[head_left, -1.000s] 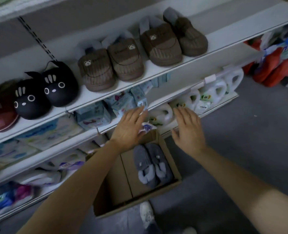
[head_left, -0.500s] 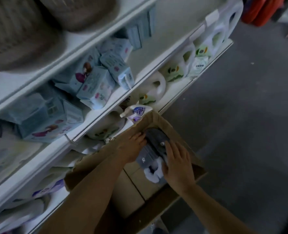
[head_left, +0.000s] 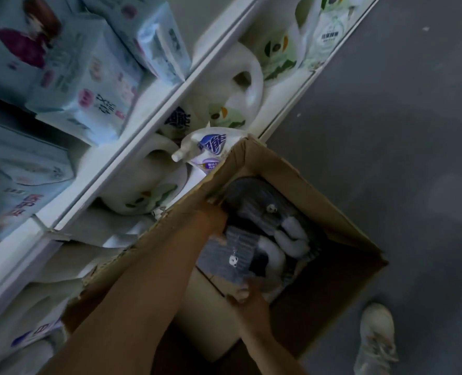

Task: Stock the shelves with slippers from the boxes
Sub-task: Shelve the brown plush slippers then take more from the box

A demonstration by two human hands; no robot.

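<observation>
Both hands are down in the cardboard box (head_left: pixel 292 169), gripping the pair of grey slippers (head_left: pixel 254 234): left hand (head_left: pixel 213 220) wraps the far/left edge of the pair, fingers mostly hidden behind the slipper, right hand (head_left: pixel 247 295) pinches the near end, thumb on top. Slippers sit at the far end of the box, side by side, white fluffy trim facing right, small white face patch on each upper.

Largest to smallest:
- white shelving (head_left: pixel 132 147) runs diagonally on the left, box pushed up against its bottom edge
- grey floor (head_left: pixel 386 104) on the right
- box open at the top, flaps up, bare bottom in its near half
- light blue packs (head_left: pixel 89 85) on the upper shelf
- white detergent jugs (head_left: pixel 240 96) on the lower shelf
- white refill pouch (head_left: pixel 208 150) touching the box's far corner
- white sneaker (head_left: pixel 376 339) on the floor, bottom right
</observation>
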